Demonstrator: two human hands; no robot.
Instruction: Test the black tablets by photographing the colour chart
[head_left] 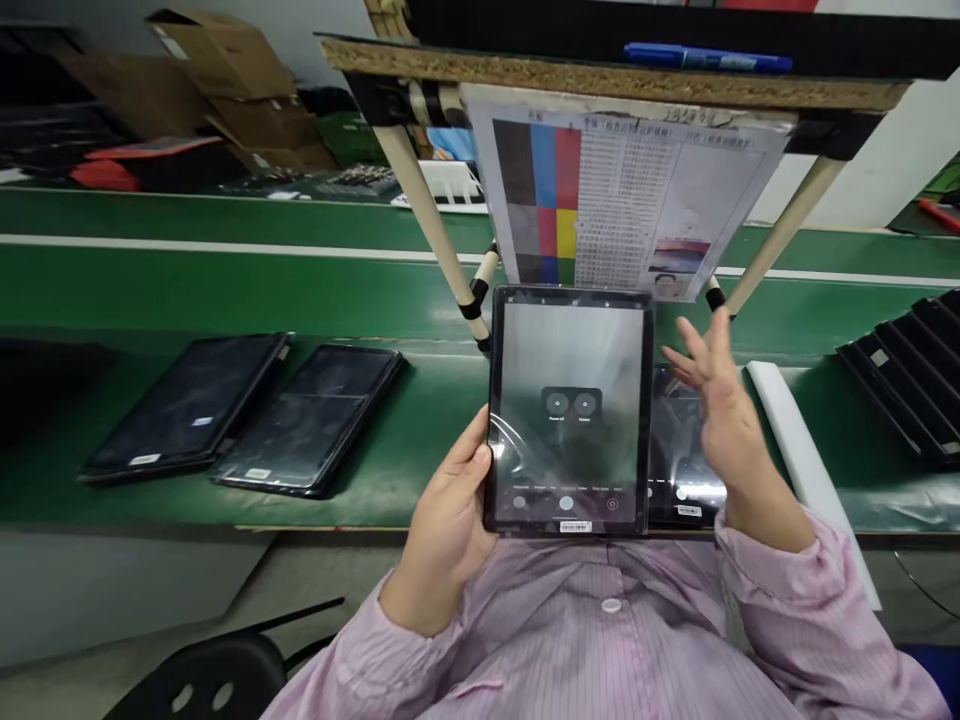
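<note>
My left hand (450,515) grips the left edge of a black tablet (568,410) held upright in front of me, thumb on its frame. The lit screen shows a grey camera view with two round icons in the middle. My right hand (716,400) hovers just right of the tablet, fingers spread and apart, touching nothing. Behind that hand another tablet (679,470) lies on the green bench (420,440). Above hangs a paper test chart (615,190) with colour blocks and fine print.
Two dark tablets (187,405) (315,415) lie flat at the left of the bench. A row of black tablets (911,375) stands at the right, beside a white foam strip (799,450). Cardboard boxes (225,80) sit far left. A black stool (217,675) is below left.
</note>
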